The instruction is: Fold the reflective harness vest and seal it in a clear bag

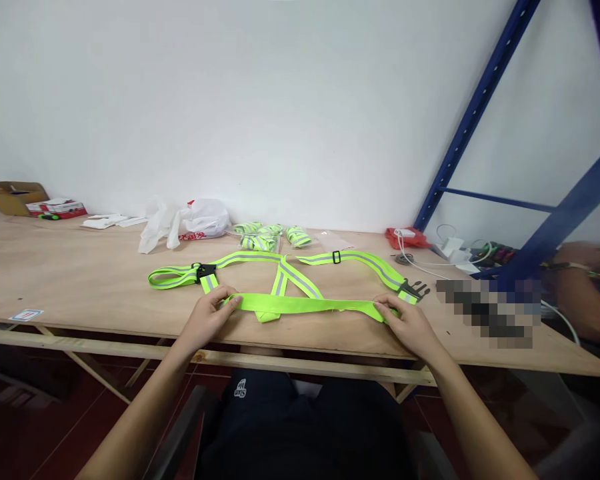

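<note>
along a white wall [280,100] runs a long desk [90,267] of pale, bare wood, its near edge propped on a timber frame above a floor [95,433] of dark red tiles. a blue metal rack [473,113] slants up at the right, where a co-worker's arm [580,300] reaches in beside some white cables. near the desk's front edge, centred before the seated person, lies a lime-yellow reflective harness [300,305] with grey stripes, its straps spread out towards the wall. the left hand [211,315] has its grip closed, thumb and fingers pinching one end of the front band; the right hand [406,321] pinches the other end just as firmly, so the band stretches nearly straight between them. a black buckle [206,271] sits beyond the left hand, and a pronged black clip [414,289] beyond the right. at the back are clear packets [261,241] of similar striped webbing, a cardboard box [17,197] and a red-and-white carton [63,209]. a white plastic bag [207,217] carries red chinese characters, partly creased; a blue-and-white label [27,315] on the desk edge and white lettering on the person's dark shorts [260,407] are too small to read surely.
</note>
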Action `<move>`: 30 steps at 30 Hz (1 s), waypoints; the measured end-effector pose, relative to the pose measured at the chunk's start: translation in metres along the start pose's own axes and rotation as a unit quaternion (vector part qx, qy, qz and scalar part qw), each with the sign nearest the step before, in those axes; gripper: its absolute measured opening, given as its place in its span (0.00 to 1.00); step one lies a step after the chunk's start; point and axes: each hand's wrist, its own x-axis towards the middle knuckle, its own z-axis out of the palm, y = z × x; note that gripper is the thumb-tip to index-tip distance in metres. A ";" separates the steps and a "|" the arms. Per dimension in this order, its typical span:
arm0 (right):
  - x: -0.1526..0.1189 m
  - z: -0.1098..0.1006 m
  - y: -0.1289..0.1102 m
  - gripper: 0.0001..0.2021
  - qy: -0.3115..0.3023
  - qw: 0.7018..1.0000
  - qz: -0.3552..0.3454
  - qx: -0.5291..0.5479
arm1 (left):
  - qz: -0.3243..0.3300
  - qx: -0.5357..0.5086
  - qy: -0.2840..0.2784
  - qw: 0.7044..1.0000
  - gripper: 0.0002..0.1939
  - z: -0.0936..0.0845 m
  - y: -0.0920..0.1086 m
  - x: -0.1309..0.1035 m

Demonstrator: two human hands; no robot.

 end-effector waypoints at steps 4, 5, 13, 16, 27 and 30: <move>-0.005 -0.009 -0.001 0.13 -0.031 0.999 -0.002 0.007 | 0.062 0.049 -0.041 0.996 0.11 -0.009 0.000 -0.010; -0.007 -0.010 -0.001 0.12 -0.039 0.999 -0.005 0.004 | 0.081 0.063 -0.045 0.994 0.12 -0.013 -0.002 -0.013; -0.011 0.005 0.003 0.10 -0.031 0.980 -0.076 -0.183 | 0.155 0.251 -0.015 0.955 0.23 -0.044 -0.023 -0.030; -0.010 0.010 0.005 0.09 -0.033 0.975 -0.051 -0.212 | 0.164 0.280 0.021 0.946 0.25 -0.045 -0.029 -0.030; -0.008 0.007 0.007 0.07 -0.050 0.973 0.004 -0.223 | 0.057 0.231 0.201 0.950 0.26 -0.044 -0.031 -0.034; -0.007 0.008 0.012 0.08 -0.047 0.971 0.014 -0.234 | 0.047 0.252 0.230 0.939 0.20 -0.050 -0.034 -0.032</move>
